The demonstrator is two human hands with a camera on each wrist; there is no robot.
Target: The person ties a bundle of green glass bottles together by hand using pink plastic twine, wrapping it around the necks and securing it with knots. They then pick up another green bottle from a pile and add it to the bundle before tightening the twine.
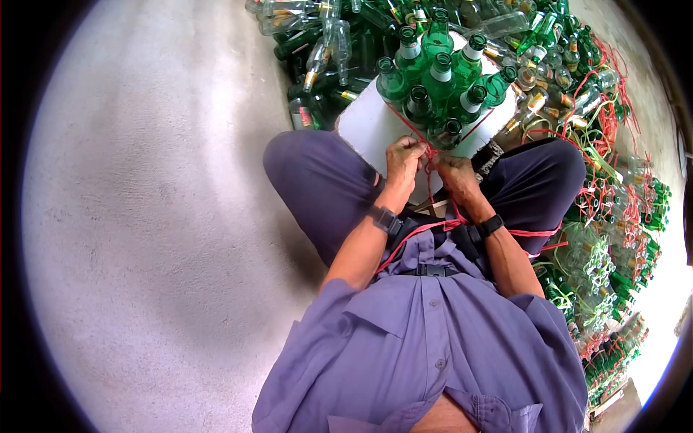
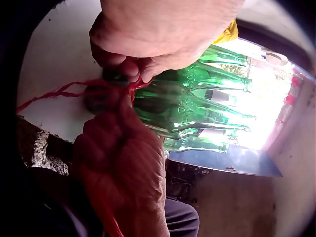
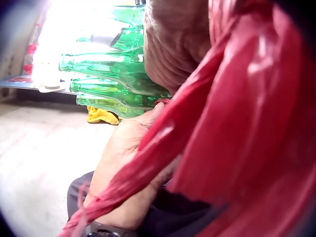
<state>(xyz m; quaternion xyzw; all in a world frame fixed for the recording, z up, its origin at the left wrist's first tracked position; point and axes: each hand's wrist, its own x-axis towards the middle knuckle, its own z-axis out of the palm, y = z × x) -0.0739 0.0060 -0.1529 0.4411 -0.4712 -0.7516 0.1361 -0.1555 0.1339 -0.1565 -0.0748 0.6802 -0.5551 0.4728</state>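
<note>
A cluster of green glass bottles (image 1: 441, 81) stands upright on a white board (image 1: 367, 124) between the person's knees. Red plastic twine (image 1: 408, 124) runs round the cluster and meets at its near side. There my left hand (image 1: 404, 164) pinches the twine between thumb and fingers, close against the bottles. Beside it my right hand (image 1: 460, 179) grips the same twine, fingers curled. In the left wrist view both hands come together at a crossing of red strands (image 2: 131, 89). Broad red strands (image 3: 237, 108) hang close before the right wrist camera and hide part of that hand.
Loose bottles (image 1: 317, 50) lie heaped behind the board. Along the right, bundled bottles (image 1: 599, 267) are stacked with red and pale green ties. More red twine (image 1: 534, 233) lies across the person's lap. A yellow cloth (image 3: 101, 115) shows beyond the bottles.
</note>
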